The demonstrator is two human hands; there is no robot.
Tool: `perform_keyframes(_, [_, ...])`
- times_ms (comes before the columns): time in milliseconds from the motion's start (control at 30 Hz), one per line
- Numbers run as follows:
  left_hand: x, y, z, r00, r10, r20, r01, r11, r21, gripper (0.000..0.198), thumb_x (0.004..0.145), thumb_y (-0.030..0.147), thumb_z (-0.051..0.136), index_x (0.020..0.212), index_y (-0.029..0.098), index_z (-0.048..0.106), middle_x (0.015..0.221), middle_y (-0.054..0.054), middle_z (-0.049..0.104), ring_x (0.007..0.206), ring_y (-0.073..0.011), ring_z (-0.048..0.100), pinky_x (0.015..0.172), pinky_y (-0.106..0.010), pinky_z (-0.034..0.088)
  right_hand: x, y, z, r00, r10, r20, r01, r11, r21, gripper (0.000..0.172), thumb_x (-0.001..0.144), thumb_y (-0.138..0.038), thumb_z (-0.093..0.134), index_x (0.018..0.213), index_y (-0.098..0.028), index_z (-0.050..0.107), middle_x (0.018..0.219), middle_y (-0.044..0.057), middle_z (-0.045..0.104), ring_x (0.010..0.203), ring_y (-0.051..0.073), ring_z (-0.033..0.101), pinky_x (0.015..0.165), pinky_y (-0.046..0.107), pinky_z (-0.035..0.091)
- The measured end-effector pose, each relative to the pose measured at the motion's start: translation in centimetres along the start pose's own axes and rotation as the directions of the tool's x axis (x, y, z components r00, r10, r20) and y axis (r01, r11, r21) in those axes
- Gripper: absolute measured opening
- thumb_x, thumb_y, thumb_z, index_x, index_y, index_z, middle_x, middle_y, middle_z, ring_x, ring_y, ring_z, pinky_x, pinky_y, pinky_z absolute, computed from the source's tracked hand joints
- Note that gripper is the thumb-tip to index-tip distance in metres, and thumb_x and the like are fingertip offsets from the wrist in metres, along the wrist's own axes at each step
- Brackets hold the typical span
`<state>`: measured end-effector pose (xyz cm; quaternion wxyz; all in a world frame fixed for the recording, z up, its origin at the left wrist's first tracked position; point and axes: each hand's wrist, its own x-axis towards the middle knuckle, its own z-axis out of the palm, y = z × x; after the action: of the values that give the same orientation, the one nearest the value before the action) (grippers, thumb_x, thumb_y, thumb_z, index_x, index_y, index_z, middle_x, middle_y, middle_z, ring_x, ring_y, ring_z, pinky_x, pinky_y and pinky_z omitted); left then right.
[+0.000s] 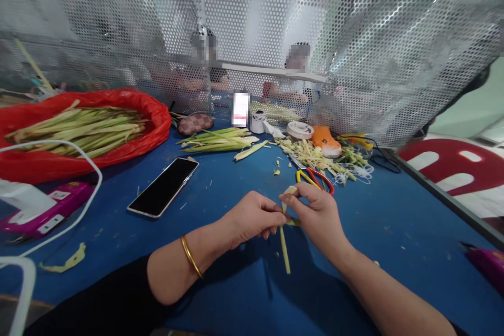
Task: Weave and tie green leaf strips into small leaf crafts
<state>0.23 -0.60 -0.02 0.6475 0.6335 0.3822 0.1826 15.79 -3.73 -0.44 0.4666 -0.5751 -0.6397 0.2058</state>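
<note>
Between my hands is a pale green plant-leaf strip (285,252), folded or crossed where the fingers meet, one end hanging down over the table. My left hand (258,217) pinches it from the left with thumb and forefinger. From the right, my right hand (316,212) pinches its upper part, and a short end pokes out above the fingers. The fingers hide the crossing itself. Just beyond my right hand lie scissors (318,181) with red and yellow handles. Farther back is a small bundle of green leaf strips (216,140).
A red plastic bag (157,139) full of strips stands at left. Nearby are a phone (163,189), a purple power strip (74,191) and a white cable (96,168). Strip scraps (303,155) and a tape roll (300,129) lie ahead. Behind a perforated metal screen (260,21) sit two people.
</note>
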Motion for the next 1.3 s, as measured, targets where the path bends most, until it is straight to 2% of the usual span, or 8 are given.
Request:
perform_keyframes(233, [-0.1,-0.1,0.2,1.000,-0.013,0.011,0.012,0.999,0.046,0.025,0.069,0.034,0.063,0.052,0.016,0.057,0.047,0.003,0.052,0.042,-0.0075,0.043,0.044,-0.022,0.030,-0.2,0.3,0.3,0.993,-0.112,-0.030,0.109,0.990,-0.092,0.028,0.083,-0.024,0.058,0.057,-0.020,0.051,0.060,-0.002,0.054,0.059,0.014,0.051,0.060,0.027,0.037])
perform_keyframes(500, [0.3,0.6,-0.3,0.988,-0.034,-0.149,-0.002,0.973,-0.233,0.033,0.078,0.045,0.058,0.077,0.013,0.067,0.065,-0.001,0.064,0.046,-0.0064,0.049,0.043,-0.019,0.031,1.0,0.1,-2.3,0.952,-0.260,-0.160,0.192,0.918,-0.347,0.024,0.093,-0.036,0.047,0.080,-0.022,0.062,0.079,0.002,0.066,0.079,0.019,0.059,0.078,0.033,0.040])
perform_keyframes(700, [0.6,0.4,-0.8,0.972,-0.010,-0.233,-0.063,0.951,-0.304,0.031,0.072,0.043,0.067,0.078,0.013,0.069,0.066,-0.001,0.063,0.049,-0.0062,0.050,0.044,-0.018,0.032,0.2,-0.3,-1.4,0.941,-0.227,0.252,0.313,0.867,-0.389,0.029,0.090,-0.032,0.054,0.063,-0.021,0.054,0.060,-0.003,0.060,0.059,0.014,0.054,0.086,0.035,0.037])
perform_keyframes(933, [0.8,-0.2,-0.1,0.940,0.022,-0.341,-0.118,0.957,-0.265,0.020,0.067,0.025,0.070,0.082,0.012,0.072,0.061,0.000,0.061,0.046,-0.0053,0.047,0.045,-0.018,0.032,-0.7,-0.7,-0.1,0.923,-0.278,0.266,0.360,0.867,-0.343,0.030,0.091,-0.025,0.048,0.062,-0.020,0.051,0.062,0.000,0.057,0.062,0.014,0.050,0.079,0.033,0.037])
perform_keyframes(1000, [0.9,-0.3,0.0,0.929,0.014,-0.371,-0.129,0.949,-0.287,0.019,0.068,0.025,0.070,0.082,0.012,0.071,0.059,0.001,0.060,0.045,-0.0053,0.047,0.045,-0.018,0.033,-0.7,-0.7,-0.1,0.939,-0.225,0.261,0.297,0.912,-0.284,0.034,0.092,-0.029,0.046,0.060,-0.020,0.052,0.061,0.001,0.056,0.062,0.015,0.050,0.074,0.032,0.037])
perform_keyframes(1100, [1.0,-0.4,-0.2,0.931,-0.020,-0.363,-0.123,0.923,-0.364,0.020,0.070,0.030,0.070,0.082,0.014,0.067,0.060,0.002,0.058,0.044,-0.0053,0.048,0.043,-0.018,0.034,-0.1,-0.3,-0.3,0.963,0.063,0.261,-0.042,0.995,-0.088,0.043,0.093,-0.045,0.042,0.061,-0.019,0.057,0.060,0.002,0.057,0.060,0.015,0.050,0.062,0.029,0.036])
perform_keyframes(1200, [0.8,-0.2,-0.4,0.965,-0.044,-0.259,-0.064,0.918,-0.393,0.021,0.070,0.032,0.071,0.079,0.015,0.065,0.060,0.003,0.057,0.043,-0.0051,0.049,0.043,-0.018,0.035,0.7,0.4,-0.4,0.924,0.285,0.253,-0.341,0.915,0.216,0.041,0.082,-0.056,0.055,0.064,-0.019,0.060,0.060,0.001,0.058,0.060,0.015,0.051,0.059,0.028,0.037])
perform_keyframes(1300, [0.5,0.1,-0.4,0.989,-0.069,-0.130,0.017,0.931,-0.365,0.027,0.069,0.039,0.072,0.075,0.014,0.063,0.060,0.001,0.059,0.044,-0.0063,0.051,0.043,-0.018,0.037,0.9,0.7,-0.2,0.917,0.339,0.210,-0.398,0.782,0.480,0.034,0.070,-0.050,0.071,0.064,-0.018,0.061,0.056,-0.002,0.054,0.058,0.013,0.049,0.062,0.027,0.039])
